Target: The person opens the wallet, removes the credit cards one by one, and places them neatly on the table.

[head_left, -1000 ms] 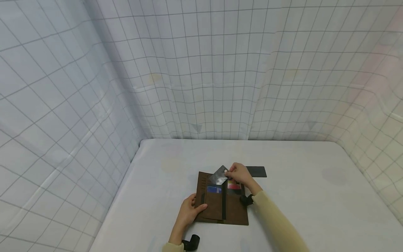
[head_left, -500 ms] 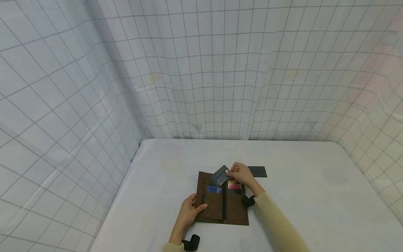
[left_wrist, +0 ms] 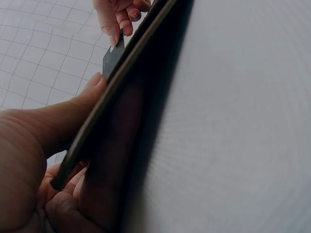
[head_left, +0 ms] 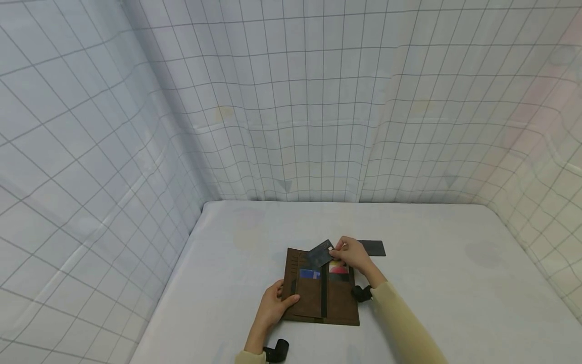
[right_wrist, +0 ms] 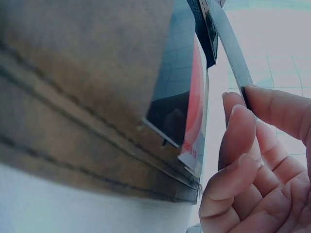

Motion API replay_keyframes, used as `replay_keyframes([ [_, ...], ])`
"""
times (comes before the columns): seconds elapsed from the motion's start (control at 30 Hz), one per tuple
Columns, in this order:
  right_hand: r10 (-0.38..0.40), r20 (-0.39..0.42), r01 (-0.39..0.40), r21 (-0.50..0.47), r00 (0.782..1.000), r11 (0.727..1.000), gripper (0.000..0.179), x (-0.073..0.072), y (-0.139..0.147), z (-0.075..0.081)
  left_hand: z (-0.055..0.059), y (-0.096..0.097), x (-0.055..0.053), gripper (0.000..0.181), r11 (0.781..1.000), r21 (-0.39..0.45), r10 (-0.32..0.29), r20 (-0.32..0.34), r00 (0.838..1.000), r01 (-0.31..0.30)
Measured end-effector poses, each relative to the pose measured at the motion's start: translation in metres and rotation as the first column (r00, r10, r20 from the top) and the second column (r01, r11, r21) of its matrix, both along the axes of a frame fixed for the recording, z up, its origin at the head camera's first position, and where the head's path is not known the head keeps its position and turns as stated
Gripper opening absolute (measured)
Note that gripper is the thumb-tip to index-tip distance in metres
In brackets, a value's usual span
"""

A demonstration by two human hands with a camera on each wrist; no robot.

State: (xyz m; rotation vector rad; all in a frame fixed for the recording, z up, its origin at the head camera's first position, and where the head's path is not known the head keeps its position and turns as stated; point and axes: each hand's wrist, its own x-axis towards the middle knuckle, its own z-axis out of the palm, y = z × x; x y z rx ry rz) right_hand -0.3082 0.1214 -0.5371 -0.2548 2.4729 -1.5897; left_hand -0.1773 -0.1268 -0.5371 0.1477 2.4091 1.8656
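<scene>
A brown wallet [head_left: 343,303] lies opened out, with a dark band down its middle and card slots on both halves. At its left edge my left hand [head_left: 272,306] grips the cover, thumb on top and fingers underneath, as the left wrist view confirms. My right hand [head_left: 356,255] pinches a dark card [head_left: 320,255] by one corner between thumb and fingertips, tilted over the wallet's upper part. In the right wrist view this card [right_wrist: 231,41] appears nearly edge-on. A blue card [head_left: 309,274] sits in a left slot. A red and white card [right_wrist: 193,111] pokes from the right slots.
Beyond my right hand a flat dark rectangle [head_left: 373,247] lies on the white table [head_left: 436,283]. White sheeting with a grid pattern [head_left: 291,101] hangs behind and on both sides. Each wrist wears a black camera mount [head_left: 362,293].
My right hand has shifted slightly to the right with the dark card, which has turned to a flatter slant. My left hand and the wallet have stayed in place.
</scene>
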Motion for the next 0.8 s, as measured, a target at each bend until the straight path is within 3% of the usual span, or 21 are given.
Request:
replay_keyframes([
  [0.07, -0.006, 0.000, 0.006, 0.002, 1.000, 1.000, 0.018, 0.001, 0.000, 0.001, 0.011, 0.002, 0.003, 0.053, 1.000, 0.000, -0.001, -0.002, 1.000, 0.001],
  [0.13, -0.013, 0.003, 0.013, -0.001, 1.000, 1.000, 0.018, 0.002, 0.000, 0.001, 0.015, 0.002, 0.005, 0.053, 1.000, -0.001, 0.001, -0.005, 1.000, -0.001],
  [0.57, -0.025, -0.015, 0.025, -0.020, 1.000, 0.999, 0.019, 0.007, 0.001, 0.006, 0.015, 0.001, 0.006, 0.057, 1.000, -0.026, -0.005, -0.011, 1.000, 0.005],
  [0.8, -0.033, -0.034, 0.032, -0.009, 0.999, 0.999, 0.019, 0.008, 0.002, 0.003, 0.011, 0.001, 0.004, 0.055, 1.000, 0.004, -0.009, -0.009, 1.000, 0.009],
])
